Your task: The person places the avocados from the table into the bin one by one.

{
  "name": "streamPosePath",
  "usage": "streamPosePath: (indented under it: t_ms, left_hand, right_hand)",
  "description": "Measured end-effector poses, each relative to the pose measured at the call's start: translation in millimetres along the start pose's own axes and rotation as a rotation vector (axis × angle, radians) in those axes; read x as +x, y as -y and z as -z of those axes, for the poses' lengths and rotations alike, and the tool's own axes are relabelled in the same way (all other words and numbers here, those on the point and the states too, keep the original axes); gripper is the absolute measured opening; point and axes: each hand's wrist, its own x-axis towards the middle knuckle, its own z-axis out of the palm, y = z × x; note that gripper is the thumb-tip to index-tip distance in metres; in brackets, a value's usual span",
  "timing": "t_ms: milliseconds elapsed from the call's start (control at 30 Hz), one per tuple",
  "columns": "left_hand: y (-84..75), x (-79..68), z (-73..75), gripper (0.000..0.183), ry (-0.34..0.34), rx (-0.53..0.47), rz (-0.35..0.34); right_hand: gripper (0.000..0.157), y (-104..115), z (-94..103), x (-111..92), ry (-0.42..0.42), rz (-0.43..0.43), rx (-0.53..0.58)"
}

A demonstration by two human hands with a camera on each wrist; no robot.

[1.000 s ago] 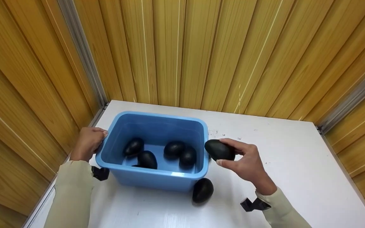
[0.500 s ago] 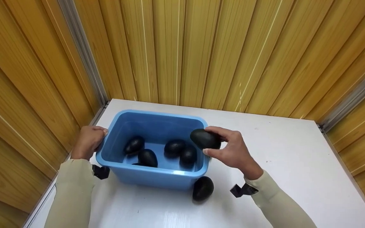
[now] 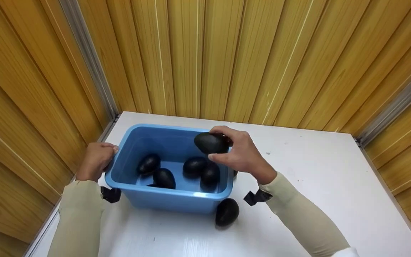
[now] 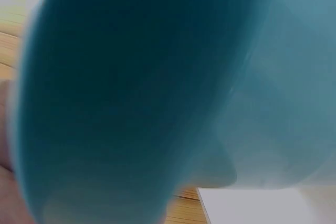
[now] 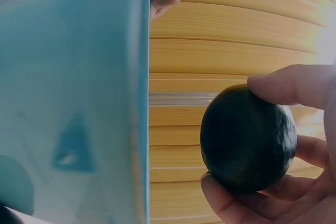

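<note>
A blue plastic bin (image 3: 170, 203) stands on the white table. My left hand (image 3: 96, 160) grips its left rim; the left wrist view shows mostly blurred blue plastic. Above the bin's right end, my right hand (image 3: 241, 151) holds a dark avocado (image 3: 209, 142) between thumb and fingers. In the right wrist view the held avocado (image 5: 247, 137) is apart from the bin wall (image 5: 105, 87). Several avocados lie on the bin floor, among them a left one (image 3: 149, 164) and a right one (image 3: 194, 167); one is partly hidden by the front wall.
Another avocado (image 3: 227, 212) lies on the table (image 3: 316, 192) by the bin's front right corner. A dark edge of something shows by the bin's right side, mostly hidden. Wood-patterned walls (image 3: 219, 60) enclose the back and sides.
My right hand has carried the avocado leftward and a little farther back, from beside the bin's right rim to over its inside. The left hand stays on the rim.
</note>
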Motion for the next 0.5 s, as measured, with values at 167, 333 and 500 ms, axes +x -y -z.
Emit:
streamPosePath:
  t_ms: [167,333,500]
  left_hand:
    - [-1.8,-0.2,-2.0,0.045,0.000,-0.009,-0.018]
    - [-0.1,-0.3,-0.7,0.046,0.013,-0.003,-0.007]
    - [1.9,-0.3,1.2,0.046,0.009,-0.007,0.010]
  right_hand:
    - [0.053,11.4,-3.7,18.9,0.044,-0.024,-0.045]
    - [0.054,21.8,-14.0,36.9,0.075,-0.034,-0.083]
    - [0.053,31.7,-25.5,54.1,0.124,-0.053,-0.099]
